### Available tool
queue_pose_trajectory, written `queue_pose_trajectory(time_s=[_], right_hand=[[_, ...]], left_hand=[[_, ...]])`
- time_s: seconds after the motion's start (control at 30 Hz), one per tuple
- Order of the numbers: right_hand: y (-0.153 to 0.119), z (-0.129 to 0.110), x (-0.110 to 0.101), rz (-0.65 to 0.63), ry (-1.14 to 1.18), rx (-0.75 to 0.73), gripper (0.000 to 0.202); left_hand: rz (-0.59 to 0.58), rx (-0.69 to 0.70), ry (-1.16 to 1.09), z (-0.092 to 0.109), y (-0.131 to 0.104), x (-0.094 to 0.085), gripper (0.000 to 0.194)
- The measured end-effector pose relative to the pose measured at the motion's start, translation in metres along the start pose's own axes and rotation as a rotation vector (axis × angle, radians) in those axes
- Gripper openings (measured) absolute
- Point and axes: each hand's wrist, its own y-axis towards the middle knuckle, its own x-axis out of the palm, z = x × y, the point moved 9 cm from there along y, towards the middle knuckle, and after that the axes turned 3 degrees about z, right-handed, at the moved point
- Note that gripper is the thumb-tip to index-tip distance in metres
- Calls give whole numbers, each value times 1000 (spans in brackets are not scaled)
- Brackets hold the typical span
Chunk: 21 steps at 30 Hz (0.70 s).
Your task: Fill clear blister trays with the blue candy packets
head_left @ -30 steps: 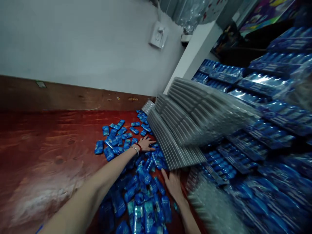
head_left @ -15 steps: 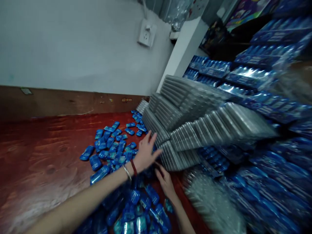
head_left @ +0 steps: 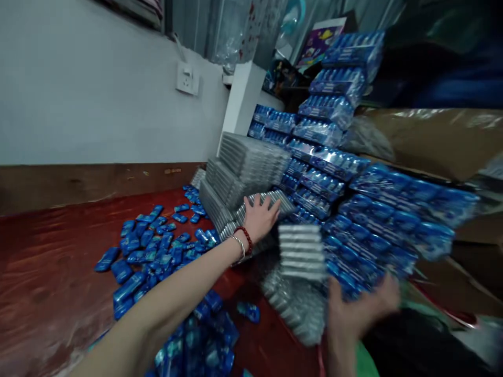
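My left hand (head_left: 260,219), with a red bead bracelet and a silver bangle at the wrist, lies with spread fingers on a stack of clear ribbed plastic trays (head_left: 281,201). My right hand (head_left: 359,311) is blurred at the lower right, its thumb and fingers apart. Close to its thumb is a small ribbed plastic tray (head_left: 302,251), also blurred; I see no clear grip on it. Loose small blue packs (head_left: 157,246) are strewn over the red tabletop (head_left: 51,262), left of the trays. More blue packs (head_left: 196,340) are heaped below my left forearm.
Taller stacks of clear trays (head_left: 231,178) stand against a white post (head_left: 241,97). Filled blue packages (head_left: 314,173) are piled high to the right. Behind them sits a brown carton (head_left: 440,141). More clear plastic trays (head_left: 298,303) lie below. A wall socket (head_left: 187,78) is at the back.
The view has swung right. My hands, close together before at the trays' edge, are now apart: the left is on top of the tray stack, the right is farther right.
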Motion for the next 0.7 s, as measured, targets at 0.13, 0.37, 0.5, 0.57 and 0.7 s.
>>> queue_pose_trajectory(time_s=[0.13, 0.37, 0.5, 0.57, 0.7], right_hand=[[13, -16, 114, -425, 154, -98, 66], [5, -37, 120, -20, 207, 23, 70], [27, -17, 131, -111, 198, -6, 62], [41, -7, 144, -171, 228, 29, 62], [64, -11, 176, -311, 250, 35, 57]], left_hand=[[-85, 36, -35, 11, 4, 7, 42], [-202, 81, -313, -8, 7, 2, 47], [92, -2, -569, -52, -26, -30, 38], [249, -439, -741, -104, -74, -23, 34], [-26, -1165, -1063, -123, -193, 61, 39]])
